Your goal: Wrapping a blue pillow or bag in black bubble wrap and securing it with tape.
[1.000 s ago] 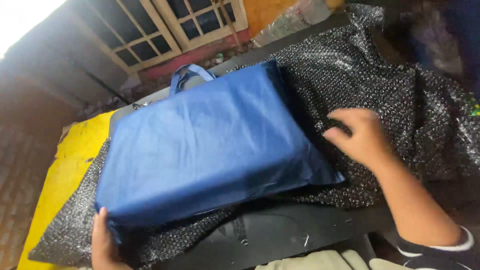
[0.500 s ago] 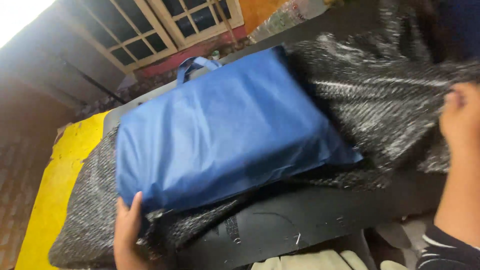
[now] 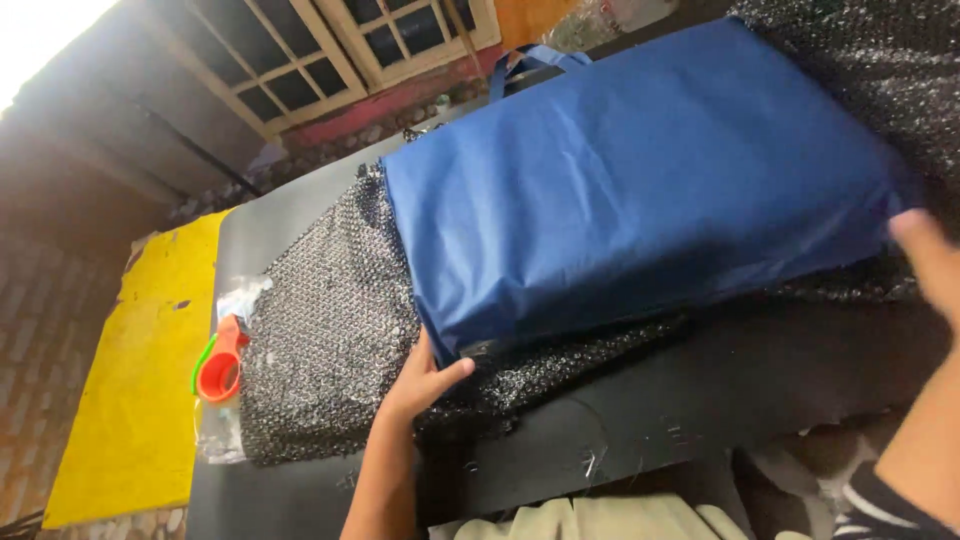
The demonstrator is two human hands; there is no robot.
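two hands work on one big blue fabric bag (image 3: 640, 175), the largest thing in view, lying flat with its handles away from the person. under the bag spreads a sheet of dark bubble wrap (image 3: 330, 330), which shows past the bag's near-left corner and along its far right side. under both runs a black tabletop (image 3: 700, 400), with a yellow board (image 3: 140, 370) well left of the bag. an orange tape dispenser (image 3: 220, 368) sits at the wrap's left edge, apart from the bag. the left hand (image 3: 420, 385) cups the bag's near-left corner, fingers tucked beneath, thumb out. the right hand (image 3: 925, 260) is blurred at the bag's near-right corner; whether it grips, i cannot tell. judging by this, the bag is being squared on the wrap; next would call for folding the loose wrap over it.
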